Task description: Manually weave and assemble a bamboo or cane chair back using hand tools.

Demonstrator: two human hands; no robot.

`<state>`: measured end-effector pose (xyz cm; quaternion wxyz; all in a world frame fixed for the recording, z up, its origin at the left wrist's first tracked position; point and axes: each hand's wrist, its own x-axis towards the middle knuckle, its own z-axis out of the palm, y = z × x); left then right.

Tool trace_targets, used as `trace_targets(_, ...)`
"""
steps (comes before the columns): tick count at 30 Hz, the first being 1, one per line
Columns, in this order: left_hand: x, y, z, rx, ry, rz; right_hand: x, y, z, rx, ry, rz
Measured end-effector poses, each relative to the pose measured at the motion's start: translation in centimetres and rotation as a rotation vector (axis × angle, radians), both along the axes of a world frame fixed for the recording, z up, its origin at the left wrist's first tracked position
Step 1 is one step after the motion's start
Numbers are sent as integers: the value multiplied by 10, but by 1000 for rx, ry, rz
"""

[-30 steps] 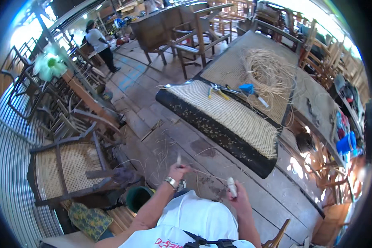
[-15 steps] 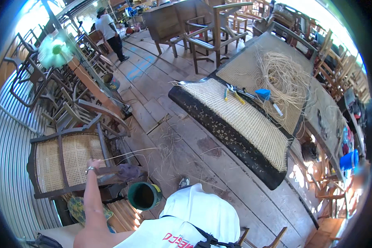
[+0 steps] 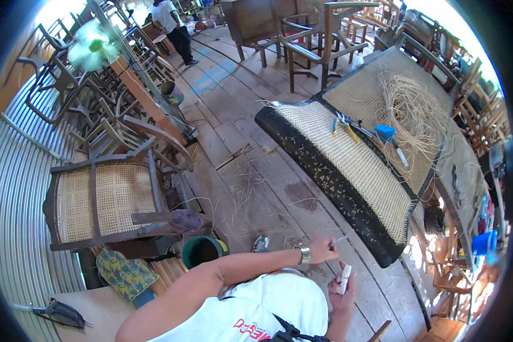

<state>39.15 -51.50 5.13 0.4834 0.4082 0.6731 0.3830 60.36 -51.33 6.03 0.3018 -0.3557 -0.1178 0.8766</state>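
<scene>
Having swung back from the side, the left hand (image 3: 324, 249) is pinching a cane strand (image 3: 341, 240) while the right hand (image 3: 345, 283) is clasping a small white tool (image 3: 344, 279).

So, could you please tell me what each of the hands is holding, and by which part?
The left hand pinches a thin cane strand at its near end. The right hand grips a small white tool around its lower part.

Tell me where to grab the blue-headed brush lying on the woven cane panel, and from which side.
Grip the brush by its pale handle, not the blue head. The handle lies flat on the cane panel and points toward the panel's near right end, away from the pliers and loose cane strands, so coming from above at that end looks clearest.
</scene>
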Motion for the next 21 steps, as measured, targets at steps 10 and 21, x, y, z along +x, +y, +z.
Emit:
trace_targets(10,19,-36,-27,17,-261,176,-47,-2,-28,569,-768,-24)
trace_targets(21,-134,-122,36,-111,-134,223,84,2,-107,378,-1096,-349)
